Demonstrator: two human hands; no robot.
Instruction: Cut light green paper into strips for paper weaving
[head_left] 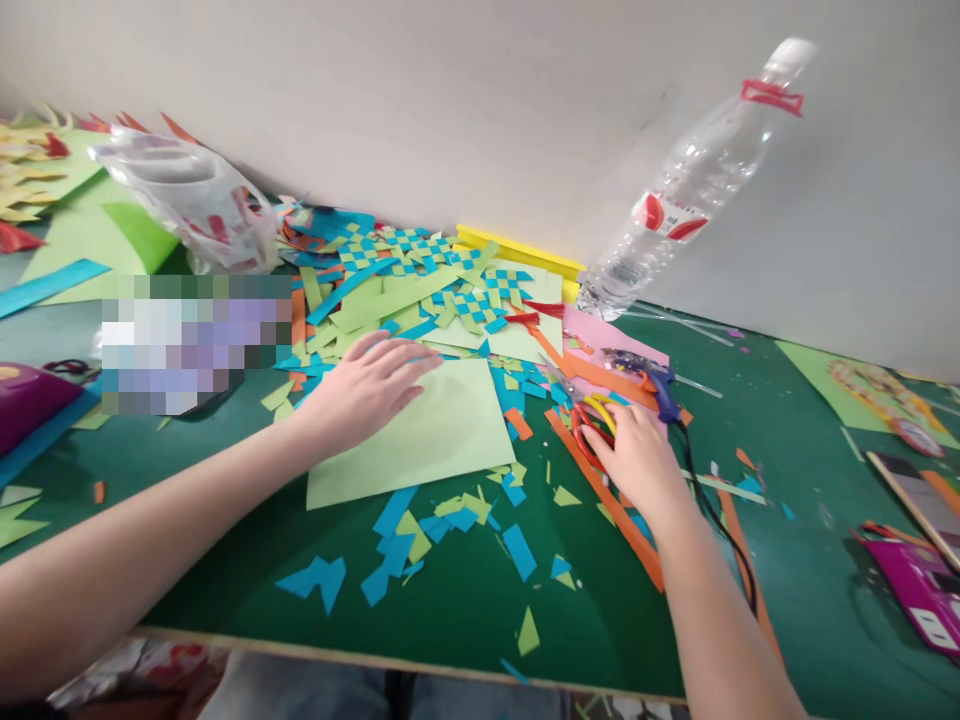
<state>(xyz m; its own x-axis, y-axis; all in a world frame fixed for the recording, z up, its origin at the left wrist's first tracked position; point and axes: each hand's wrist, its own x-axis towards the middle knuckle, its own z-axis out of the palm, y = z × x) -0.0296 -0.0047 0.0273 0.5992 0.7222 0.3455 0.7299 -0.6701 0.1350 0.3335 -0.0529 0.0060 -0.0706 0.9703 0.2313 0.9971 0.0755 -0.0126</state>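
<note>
- the right hand [637, 455] is touching the handles of the scissors [574, 394], its thumb and fingers lying beside the red and yellow loops; i cannot tell whether it is grasping them firmly.
- the left hand [375, 385] is lying palm down, released and grasping nothing, its fingers extending over the far left part of a light green sheet [435, 430].
- the scissors are lying just beyond the right hand and to its left, so that hand is being much the nearer; from the left hand they are lying to the right, across the sheet.
- their long axis is slanting, the loops sitting toward the right hand and the blades pointing away and leftward, the tip ending just right of the sheet's far right corner.
- an orange strip [611, 505] is running on a similar slant at the near left side of the handles, passing beside the right hand.
- a blue glue gun [664, 393] is resting just beyond the right hand, its black cord [720, 520] trailing toward the near edge.
- blue scraps [520, 552] are lying nearer the person than the sheet.
- farther out, woven blue-and-green paper [390, 248] is heaping beyond the left hand, and a clear bottle [675, 205] is standing by the wall.
</note>
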